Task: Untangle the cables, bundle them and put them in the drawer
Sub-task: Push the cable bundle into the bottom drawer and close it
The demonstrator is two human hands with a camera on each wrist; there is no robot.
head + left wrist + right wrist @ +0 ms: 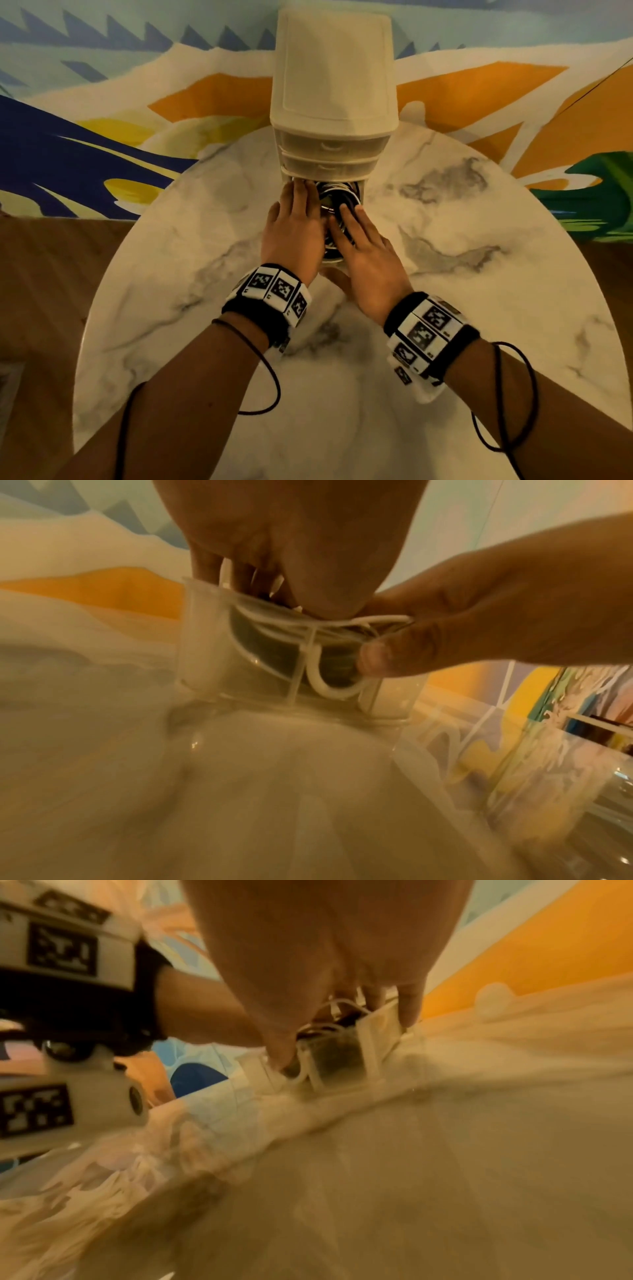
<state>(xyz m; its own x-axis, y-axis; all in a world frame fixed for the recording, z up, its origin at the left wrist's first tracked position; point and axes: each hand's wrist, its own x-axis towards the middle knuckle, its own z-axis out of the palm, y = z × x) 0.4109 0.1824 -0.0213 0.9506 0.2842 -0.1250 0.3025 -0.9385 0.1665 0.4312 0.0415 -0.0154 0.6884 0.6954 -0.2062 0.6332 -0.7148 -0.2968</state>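
Note:
A cream plastic drawer unit stands at the far side of the marble table. Its bottom drawer, of clear plastic, is pulled out towards me. Coiled black and white cables lie inside it, and a white loop shows through the front wall. My left hand lies flat over the drawer's left part, fingers straight and reaching in. My right hand presses straight fingers down on the coils, and its thumb rests against the drawer's front wall. The hands hide much of the bundle.
The two upper drawers of the unit are closed. A painted wall in blue, orange and green runs behind the round table. Thin black cords hang from my wristbands over bare marble near me.

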